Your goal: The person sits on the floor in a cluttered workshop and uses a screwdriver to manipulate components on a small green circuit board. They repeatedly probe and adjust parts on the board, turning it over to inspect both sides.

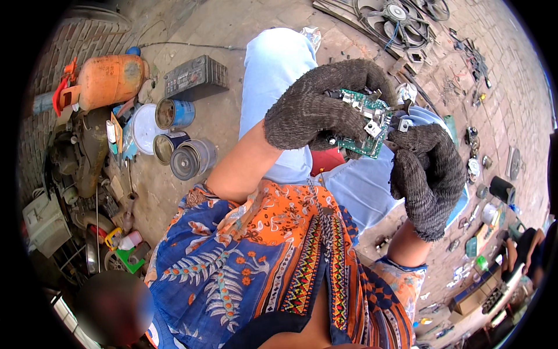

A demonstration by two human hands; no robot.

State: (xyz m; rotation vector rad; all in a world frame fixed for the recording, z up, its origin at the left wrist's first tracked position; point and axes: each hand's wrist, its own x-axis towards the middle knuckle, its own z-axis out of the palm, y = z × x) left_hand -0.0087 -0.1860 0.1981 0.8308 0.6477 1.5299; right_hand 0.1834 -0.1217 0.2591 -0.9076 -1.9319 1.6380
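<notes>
A green circuit board (359,144) with several metal and dark components is held up above my knees. My left hand (317,110), in a dark knitted glove, wraps round its left and far edges. My right hand (427,168), gloved alike, is closed at the board's right side, next to a small silver-coloured part (404,124). Whether that part is fixed to the board or pinched in my fingers, I cannot make out. Some of the board is hidden behind the left glove's fingers.
To the left stand an orange gas cylinder (110,81), a black battery (196,78), several cans (195,158) and a white bucket lid (145,129). Fan assemblies (395,23) lie at the far right. Loose parts and tools litter the brick floor on the right. Another person (526,250) is at the right rim.
</notes>
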